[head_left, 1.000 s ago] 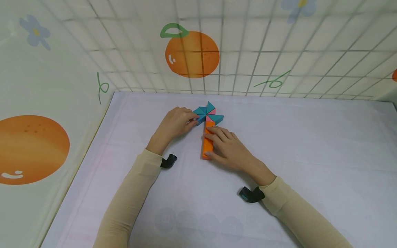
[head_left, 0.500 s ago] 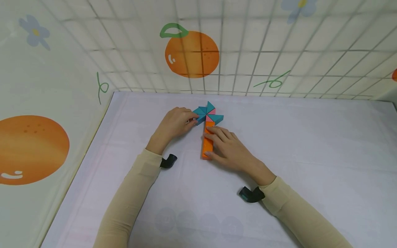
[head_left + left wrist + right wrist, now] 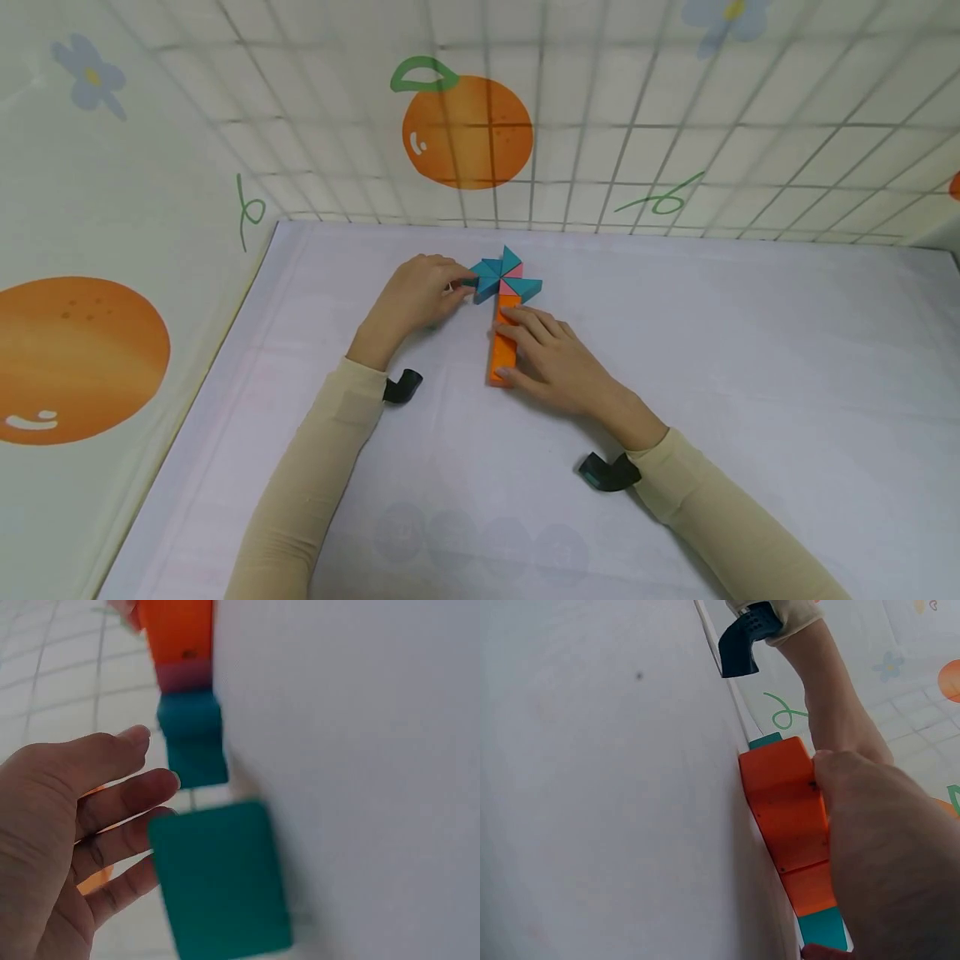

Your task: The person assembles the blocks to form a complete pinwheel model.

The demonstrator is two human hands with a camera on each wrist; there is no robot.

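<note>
On the white table lies a pinwheel-shaped figure of toy blocks, in the head view. Its teal triangular blocks (image 3: 487, 268) and pink triangular blocks (image 3: 507, 287) meet at one centre, with a row of orange blocks (image 3: 504, 350) running down toward the person. My left hand (image 3: 415, 300) is at the left side of the teal triangles, fingertips right at their edge. In the left wrist view the thumb and fingers of the left hand (image 3: 90, 802) are spread loosely beside the teal blocks (image 3: 195, 739). My right hand (image 3: 558, 358) rests its fingertips and thumb along the orange row.
The white tabletop (image 3: 750, 350) spreads around the figure. A printed wall (image 3: 585, 125) with grid lines and oranges stands behind, another panel (image 3: 135, 208) at the left. Black wrist cameras hang at both cuffs, the left one (image 3: 403, 387) and the right one (image 3: 609, 472).
My left hand has drawn back slightly to the left from the teal triangles. The right hand and the figure look unchanged.
</note>
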